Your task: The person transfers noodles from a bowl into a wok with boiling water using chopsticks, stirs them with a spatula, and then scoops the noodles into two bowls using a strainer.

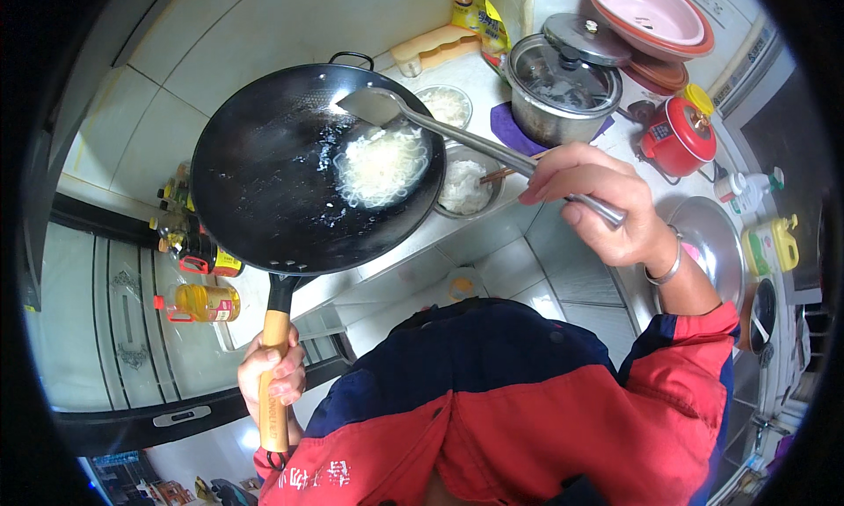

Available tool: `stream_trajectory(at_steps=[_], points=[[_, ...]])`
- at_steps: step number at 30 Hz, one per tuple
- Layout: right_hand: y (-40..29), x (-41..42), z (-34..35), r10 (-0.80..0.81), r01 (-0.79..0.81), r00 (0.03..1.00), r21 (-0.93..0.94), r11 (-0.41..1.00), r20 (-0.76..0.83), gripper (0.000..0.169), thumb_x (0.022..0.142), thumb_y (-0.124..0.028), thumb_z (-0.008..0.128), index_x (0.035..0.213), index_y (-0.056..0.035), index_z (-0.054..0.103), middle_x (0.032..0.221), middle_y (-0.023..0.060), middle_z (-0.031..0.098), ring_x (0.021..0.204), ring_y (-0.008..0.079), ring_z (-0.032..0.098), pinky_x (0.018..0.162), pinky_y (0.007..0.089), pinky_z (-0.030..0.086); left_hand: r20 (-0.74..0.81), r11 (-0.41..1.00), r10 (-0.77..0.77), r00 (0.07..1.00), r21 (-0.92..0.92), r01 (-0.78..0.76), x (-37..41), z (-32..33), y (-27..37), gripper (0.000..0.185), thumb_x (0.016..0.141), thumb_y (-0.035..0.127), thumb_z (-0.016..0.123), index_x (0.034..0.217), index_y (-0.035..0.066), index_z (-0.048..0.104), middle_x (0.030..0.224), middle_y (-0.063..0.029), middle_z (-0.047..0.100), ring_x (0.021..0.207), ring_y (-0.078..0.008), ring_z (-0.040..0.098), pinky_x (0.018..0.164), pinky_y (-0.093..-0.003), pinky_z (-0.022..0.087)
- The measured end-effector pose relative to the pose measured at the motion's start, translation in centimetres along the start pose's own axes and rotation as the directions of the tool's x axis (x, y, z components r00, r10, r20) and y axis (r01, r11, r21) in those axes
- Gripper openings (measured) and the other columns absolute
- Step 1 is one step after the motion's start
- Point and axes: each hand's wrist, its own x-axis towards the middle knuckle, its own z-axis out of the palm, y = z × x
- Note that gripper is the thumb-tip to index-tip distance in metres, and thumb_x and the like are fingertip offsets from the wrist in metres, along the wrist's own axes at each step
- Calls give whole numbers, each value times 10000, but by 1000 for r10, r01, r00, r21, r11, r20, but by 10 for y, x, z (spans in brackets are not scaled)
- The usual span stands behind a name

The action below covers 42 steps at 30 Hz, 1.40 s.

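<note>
My left hand grips the wooden handle of a black wok, which is tilted up off the counter. A mound of pale, glossy strands, noodles or shreds, lies in the right side of the wok. Small white bits and wet specks stick to the dark surface beside it. My right hand holds the steel shaft of a wok spatula, with its blade near the wok's upper right wall, just above the strands. Right of the wok, a metal bowl of white food has wooden chopsticks in it.
Behind the bowl stands a dish of pale food. A lidded steel pot rests on a purple cloth. A red electric pot and a large steel basin are farther right. Oil and sauce bottles line the left side.
</note>
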Motion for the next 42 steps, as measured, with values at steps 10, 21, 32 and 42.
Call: stream_trajectory(at_steps=[10, 21, 32, 42], points=[[13, -7, 18, -31, 27, 982, 24, 999, 189, 202, 683, 72, 518, 871, 12, 562, 948, 150, 556, 843, 309, 551, 757, 364, 448, -33, 996, -64, 997, 56, 66, 0, 7, -16, 279, 751, 62, 498, 962, -53, 357, 557, -75, 398, 337, -98, 358, 287, -267, 340], [21, -35, 33, -53, 93, 914, -81, 992, 402, 245, 674, 63, 545, 908, 3, 508, 1030, 158, 499, 938, 323, 511, 805, 392, 429, -132, 988, -55, 990, 136, 73, -2, 16, -25, 270, 713, 63, 535, 917, -52, 402, 560, -102, 404, 334, -129, 362, 290, -297, 338], [25, -70, 46, 135, -155, 891, 12, 988, 433, 343, 614, 32, 565, 948, -17, 501, 1168, 176, 406, 1017, 344, 470, 807, 384, 438, -144, 981, -55, 988, 177, 81, 2, 21, -27, 268, 721, 59, 521, 920, -54, 382, 567, -89, 417, 331, -100, 355, 277, -272, 319], [19, -90, 54, 321, -396, 873, 150, 906, 367, 472, 679, 47, 585, 1127, -43, 467, 1181, 175, 414, 955, 259, 557, 759, 324, 478, -167, 971, -56, 984, 221, 93, 4, 24, -28, 260, 720, 68, 514, 920, -42, 389, 558, -78, 407, 329, -99, 348, 274, -265, 311]])
